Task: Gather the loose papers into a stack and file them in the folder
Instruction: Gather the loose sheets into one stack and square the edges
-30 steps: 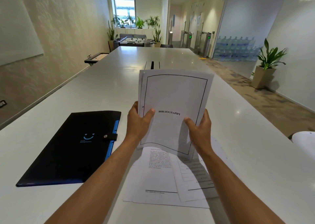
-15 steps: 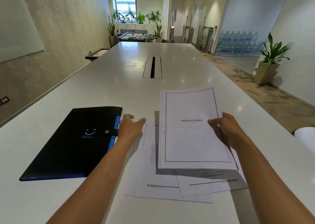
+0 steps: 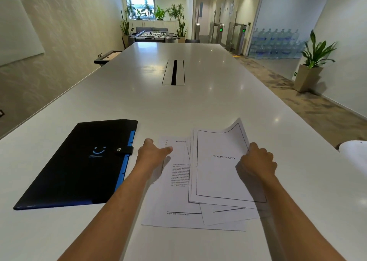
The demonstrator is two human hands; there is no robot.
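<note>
A small stack of sheets topped by a page headed BIBLIOGRAPHY [image 3: 218, 173] lies on other loose papers [image 3: 174, 199] near the table's front. My right hand [image 3: 256, 161] grips the stack's right edge, and its far right corner curls up. My left hand [image 3: 153, 153] rests flat on the left part of the printed sheet underneath, fingers spread. A black folder with a blue edge and a snap strap [image 3: 79, 163] lies closed to the left of the papers.
The long white table [image 3: 198, 105] has a cable slot [image 3: 174, 72] in its middle. A white rounded object [image 3: 355, 155] sits at the right edge. Beyond are potted plants, a foosball table and stacked water bottles.
The stack came down from an upright two-handed hold onto the loose papers. My left hand let go and moved to the sheet underneath; my right hand now holds the stack's right edge.
</note>
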